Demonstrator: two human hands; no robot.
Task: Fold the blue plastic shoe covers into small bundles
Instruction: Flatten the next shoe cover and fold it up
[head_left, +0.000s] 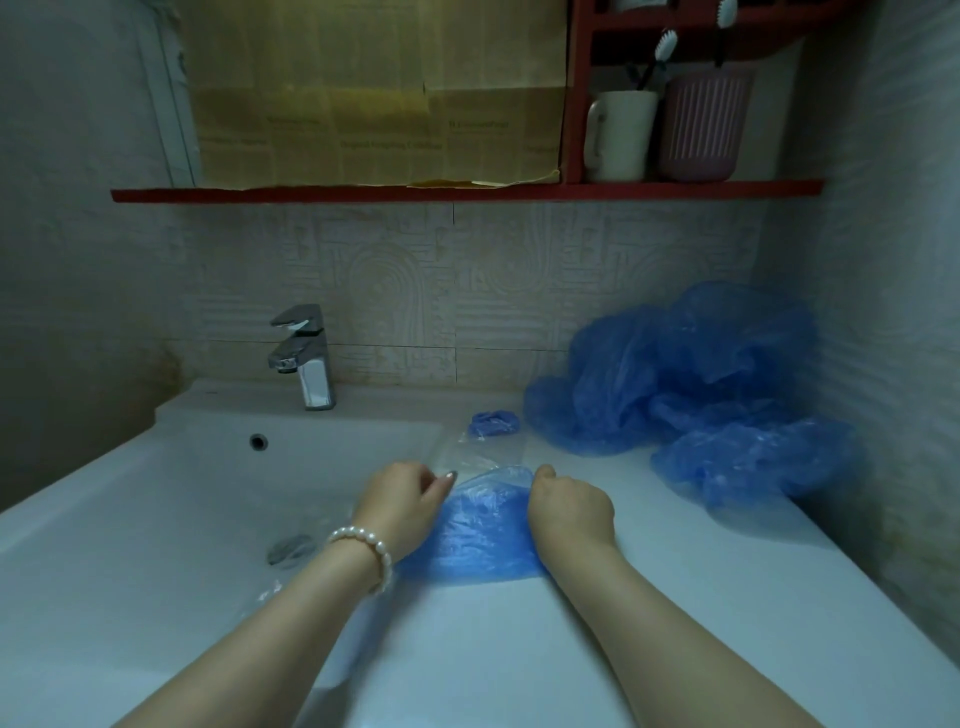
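Shoe cover (480, 535), blue, crinkled, translucent, lying flat

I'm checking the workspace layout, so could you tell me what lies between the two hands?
In the head view, a blue shoe cover lies flat between the left hand and right hand.

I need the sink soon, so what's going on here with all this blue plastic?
A person is folding shoe covers on the counter beside the basin. Both the left hand and the right hand hold one blue shoe cover flat on the counter. One small folded bundle lies behind it, and a loose pile of shoe covers waits in the corner.
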